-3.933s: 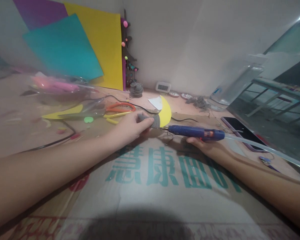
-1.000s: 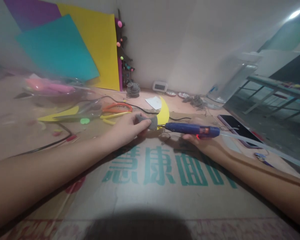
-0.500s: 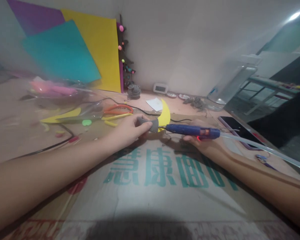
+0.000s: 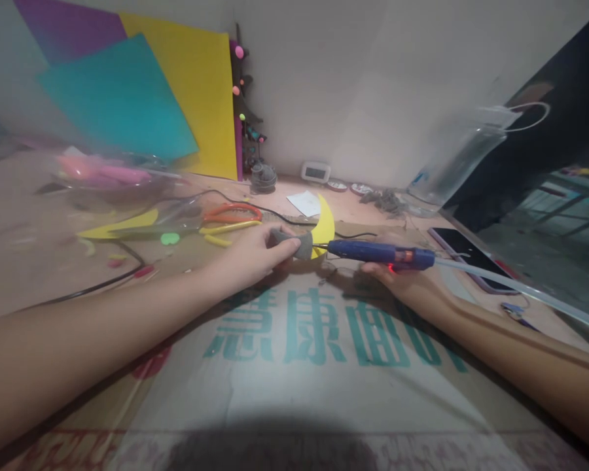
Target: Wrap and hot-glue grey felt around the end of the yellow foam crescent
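Between thumb and fingers, my left hand pinches a grey, felt-like piece. A yellow crescent moon cutout stands up behind the grey piece's right end; whether the two are joined I cannot tell. My right hand grips a dark blue glue gun from below, its red light lit. The gun's metal nozzle points left and meets the grey piece near the crescent's lower part. A clear glue stick trails from the gun's back end.
Orange-handled scissors lie beyond my left hand. A phone rests at right, near a clear plastic bottle. Under my arms is printed cardboard. Coloured sheets lean on the wall. A person in dark clothing is at the far right.
At the far right, the person in dark clothing has moved and now fills the space behind the bottle. My hands, the glue gun and the crescent have barely shifted.
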A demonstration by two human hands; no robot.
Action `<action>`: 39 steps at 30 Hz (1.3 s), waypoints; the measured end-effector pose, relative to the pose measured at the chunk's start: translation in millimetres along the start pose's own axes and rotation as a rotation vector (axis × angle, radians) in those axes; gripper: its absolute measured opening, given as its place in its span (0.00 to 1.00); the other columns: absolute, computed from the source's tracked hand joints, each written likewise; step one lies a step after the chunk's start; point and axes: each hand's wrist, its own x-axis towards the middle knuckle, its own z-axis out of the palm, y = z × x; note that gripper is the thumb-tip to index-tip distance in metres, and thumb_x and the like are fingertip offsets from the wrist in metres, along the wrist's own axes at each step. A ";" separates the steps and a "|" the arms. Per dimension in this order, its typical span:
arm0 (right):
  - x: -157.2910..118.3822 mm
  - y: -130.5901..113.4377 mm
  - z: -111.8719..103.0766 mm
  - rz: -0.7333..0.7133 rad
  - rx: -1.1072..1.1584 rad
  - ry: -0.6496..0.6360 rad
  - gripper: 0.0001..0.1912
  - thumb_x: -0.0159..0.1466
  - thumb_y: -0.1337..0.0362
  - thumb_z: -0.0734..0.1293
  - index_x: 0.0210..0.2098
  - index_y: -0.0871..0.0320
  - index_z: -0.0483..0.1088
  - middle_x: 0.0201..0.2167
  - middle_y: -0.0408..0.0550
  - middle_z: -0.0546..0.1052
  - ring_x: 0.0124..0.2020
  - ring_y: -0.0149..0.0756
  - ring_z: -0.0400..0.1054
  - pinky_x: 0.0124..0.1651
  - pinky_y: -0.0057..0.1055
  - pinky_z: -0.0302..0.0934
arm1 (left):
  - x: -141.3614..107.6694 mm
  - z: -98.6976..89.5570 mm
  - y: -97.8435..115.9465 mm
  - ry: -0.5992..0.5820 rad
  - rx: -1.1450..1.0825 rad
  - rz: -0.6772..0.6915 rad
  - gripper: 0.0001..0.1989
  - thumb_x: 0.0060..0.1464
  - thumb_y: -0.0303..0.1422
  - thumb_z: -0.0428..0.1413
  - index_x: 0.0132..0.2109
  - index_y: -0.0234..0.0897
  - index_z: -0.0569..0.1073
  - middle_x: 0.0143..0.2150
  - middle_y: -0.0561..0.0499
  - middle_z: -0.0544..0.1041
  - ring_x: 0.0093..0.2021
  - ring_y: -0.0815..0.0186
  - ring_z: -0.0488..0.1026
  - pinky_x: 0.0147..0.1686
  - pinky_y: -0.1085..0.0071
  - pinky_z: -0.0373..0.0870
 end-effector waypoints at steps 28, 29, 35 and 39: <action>1.0 7.6 0.1 0.041 -0.032 0.092 0.09 0.58 0.53 0.69 0.27 0.50 0.71 0.25 0.45 0.75 0.27 0.43 0.71 0.32 0.41 0.68 | 2.4 -0.4 -5.7 -0.025 0.063 0.021 0.09 0.58 0.39 0.53 0.37 0.37 0.70 0.24 0.57 0.70 0.21 0.72 0.65 0.18 0.78 0.56; 0.6 8.2 0.1 0.051 -0.042 0.087 0.09 0.58 0.53 0.68 0.27 0.50 0.71 0.25 0.45 0.75 0.27 0.43 0.71 0.32 0.41 0.67 | 2.8 -0.5 -6.4 -0.029 0.068 0.027 0.10 0.58 0.40 0.53 0.37 0.38 0.70 0.24 0.57 0.71 0.21 0.72 0.65 0.19 0.78 0.56; 0.2 5.7 1.2 0.053 -0.021 0.124 0.09 0.58 0.54 0.68 0.27 0.50 0.70 0.25 0.44 0.75 0.29 0.43 0.71 0.33 0.41 0.67 | 3.6 -1.1 -10.7 -0.019 0.103 0.067 0.10 0.58 0.40 0.54 0.37 0.39 0.70 0.24 0.57 0.71 0.23 0.71 0.66 0.21 0.77 0.58; 0.6 5.4 2.5 0.056 -0.048 0.125 0.09 0.57 0.53 0.68 0.27 0.51 0.71 0.26 0.44 0.75 0.28 0.42 0.72 0.33 0.40 0.67 | 3.6 -1.5 -12.1 -0.024 0.122 0.084 0.10 0.58 0.41 0.54 0.37 0.39 0.71 0.24 0.56 0.71 0.23 0.71 0.65 0.21 0.77 0.57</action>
